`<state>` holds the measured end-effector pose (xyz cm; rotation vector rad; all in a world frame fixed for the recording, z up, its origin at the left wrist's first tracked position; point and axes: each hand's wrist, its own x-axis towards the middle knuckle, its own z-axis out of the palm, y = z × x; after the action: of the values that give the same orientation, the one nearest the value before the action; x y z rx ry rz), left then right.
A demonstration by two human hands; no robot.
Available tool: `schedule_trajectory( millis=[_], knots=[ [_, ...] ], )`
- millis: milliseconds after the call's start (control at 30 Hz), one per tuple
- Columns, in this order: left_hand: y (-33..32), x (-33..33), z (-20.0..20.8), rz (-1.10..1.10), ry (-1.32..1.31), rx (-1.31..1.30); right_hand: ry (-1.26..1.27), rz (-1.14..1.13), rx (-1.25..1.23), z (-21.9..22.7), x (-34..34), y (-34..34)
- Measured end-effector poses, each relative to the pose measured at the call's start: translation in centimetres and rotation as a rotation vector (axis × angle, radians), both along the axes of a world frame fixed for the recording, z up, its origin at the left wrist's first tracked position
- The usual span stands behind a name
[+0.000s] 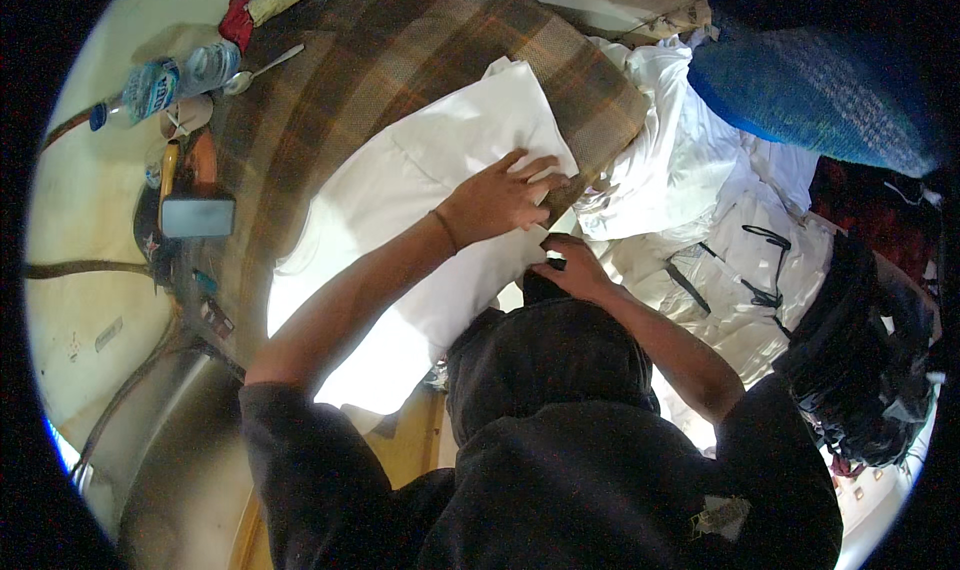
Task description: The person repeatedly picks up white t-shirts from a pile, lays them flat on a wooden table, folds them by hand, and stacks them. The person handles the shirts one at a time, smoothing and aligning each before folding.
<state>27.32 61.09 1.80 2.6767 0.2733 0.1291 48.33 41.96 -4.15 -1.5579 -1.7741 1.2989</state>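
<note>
A smooth white cloth point(420, 185), possibly a garment, lies spread over a brown checked cover point(400, 55) in front of me. My left hand point(505, 198) rests on it near its right edge, palm down with the fingers spread. Close by on the right, my right hand point(578, 270) is curled at the cloth's lower right corner. Its thumb and forefinger come together round a small dark spot, and what they pinch is too small to make out. The near part of the cloth hangs down, brightly lit, beneath my left forearm.
On the left stand a clear plastic bottle point(150, 92), a metal spoon point(262, 70) and a grey rectangular block point(198, 218). Rumpled white cloths point(650, 155) and a cream garment with black cords point(735, 270) are heaped at right, beside blue fabric point(800, 95) and black clothing point(850, 360).
</note>
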Motion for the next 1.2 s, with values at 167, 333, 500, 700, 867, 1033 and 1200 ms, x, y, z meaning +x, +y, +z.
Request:
schedule_trajectory(
  millis=[167, 333, 500, 700, 867, 1033, 1200],
  knots=[
    [-0.3, 2.0, -1.9, 0.052, 0.036, 0.21, -0.196, -0.335, -0.077, 0.8, 3.7, -6.6],
    [-3.8, 1.2, -1.0, 0.206, 0.11, 0.251, -0.287, -0.482, -0.075, 1.2, 0.6, -5.7],
    [-12.8, -4.8, 1.1, 0.814, -0.195, 0.093, -0.118, -0.312, 0.107, 0.5, -1.8, -1.3],
    [-36.2, -18.7, 1.9, 1.463, -0.211, -0.021, -0.075, -0.282, -0.008, -1.0, -1.0, -2.7],
    [-54.5, -25.1, 0.8, 2.078, -0.328, -0.191, -0.174, -0.397, -0.058, -1.1, 0.5, -2.9],
    [-59.6, -24.7, -3.3, 2.254, -0.273, -0.269, -0.172, -0.239, -0.132, -1.4, 1.8, -2.2],
    [-60.0, -22.8, -6.9, 2.425, -0.455, -0.294, -0.402, -0.204, -0.019, -3.1, 2.3, -1.6]
  ],
)
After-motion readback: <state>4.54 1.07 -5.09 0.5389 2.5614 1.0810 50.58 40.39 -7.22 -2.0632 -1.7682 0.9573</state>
